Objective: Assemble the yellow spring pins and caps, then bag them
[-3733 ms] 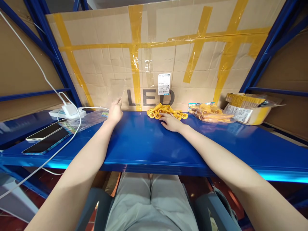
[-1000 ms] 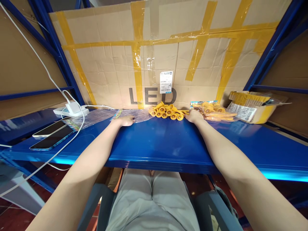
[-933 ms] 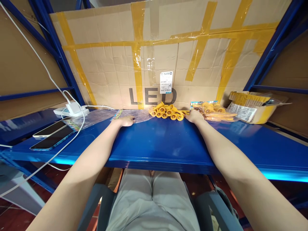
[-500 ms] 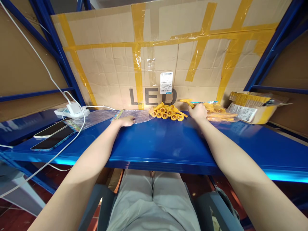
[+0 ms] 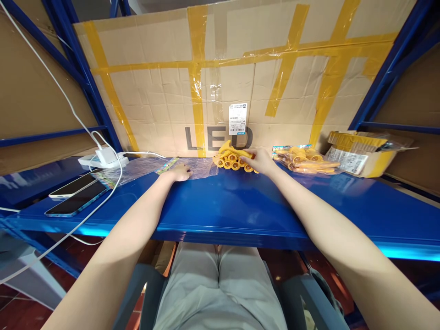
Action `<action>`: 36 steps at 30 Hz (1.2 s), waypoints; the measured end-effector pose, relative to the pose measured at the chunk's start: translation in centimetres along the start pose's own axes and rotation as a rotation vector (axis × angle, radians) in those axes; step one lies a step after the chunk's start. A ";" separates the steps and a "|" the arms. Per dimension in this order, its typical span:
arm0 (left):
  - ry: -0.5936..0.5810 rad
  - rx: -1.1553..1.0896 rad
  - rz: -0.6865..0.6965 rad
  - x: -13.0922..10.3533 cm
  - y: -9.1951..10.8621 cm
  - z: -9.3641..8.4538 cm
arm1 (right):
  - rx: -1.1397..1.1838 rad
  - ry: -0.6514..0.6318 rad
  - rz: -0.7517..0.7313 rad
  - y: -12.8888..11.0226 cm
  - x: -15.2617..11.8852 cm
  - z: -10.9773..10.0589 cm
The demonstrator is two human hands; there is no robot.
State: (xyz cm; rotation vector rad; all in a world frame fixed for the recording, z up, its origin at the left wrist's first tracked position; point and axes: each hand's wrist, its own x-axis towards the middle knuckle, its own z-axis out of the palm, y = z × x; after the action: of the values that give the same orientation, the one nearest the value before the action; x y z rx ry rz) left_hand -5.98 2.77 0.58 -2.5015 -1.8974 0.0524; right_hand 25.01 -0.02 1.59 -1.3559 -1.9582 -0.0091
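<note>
On the blue shelf top, a clear plastic bag (image 5: 204,168) with a colourful printed header lies flat. My left hand (image 5: 180,173) is closed on this bag near the header, its fingertips partly hidden. To the right is a pile of yellow plastic pieces (image 5: 233,161), tube-like with flared round ends facing me. My right hand (image 5: 260,160) reaches over the pile's right side, its fingers closed on the narrow end of a yellow horn-shaped piece (image 5: 227,147) lying across the top. Further right sits a filled clear bag (image 5: 305,159) of similar yellow pieces.
An open cardboard box (image 5: 364,153) stands at the right. Two phones (image 5: 74,195), a white power strip (image 5: 103,158) with a looping cable, and another clear bag (image 5: 137,167) occupy the left. A large taped cardboard sheet (image 5: 158,105) rises behind the shelf.
My right hand has moved left from beside the filled bag, carrying the yellow horn-shaped piece onto the pile. My left hand and the clear bag have shifted slightly left.
</note>
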 end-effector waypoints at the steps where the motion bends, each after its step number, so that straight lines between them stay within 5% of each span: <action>1: -0.016 0.015 0.001 0.1 0.0 0.0 | 0.021 -0.071 -0.039 -0.1 -0.1 0.3; 6: -0.060 0.042 0.014 0.0 0.1 -0.2 | 0.015 -0.331 -0.074 0.0 -0.5 1.0; 18: 0.035 -0.037 -0.127 -0.6 0.8 -0.8 | 0.020 -0.523 -0.025 1.2 -0.4 1.0; 24: 0.267 -0.049 -0.149 -0.8 3.2 -0.1 | 0.009 -0.529 0.006 1.4 -0.4 1.2; 29: 0.312 -0.067 -0.099 -0.8 5.8 0.5 | -0.018 -0.531 -0.003 0.6 -0.6 0.9; 36: 0.303 -0.097 -0.077 -0.6 6.8 0.9 | -0.099 -0.510 0.045 0.3 -0.7 0.9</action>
State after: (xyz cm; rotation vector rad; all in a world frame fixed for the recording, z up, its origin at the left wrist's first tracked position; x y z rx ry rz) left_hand 0.43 0.37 -0.49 -2.3250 -1.9064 -0.4034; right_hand 24.84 -0.15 0.41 -1.5800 -2.3676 0.2912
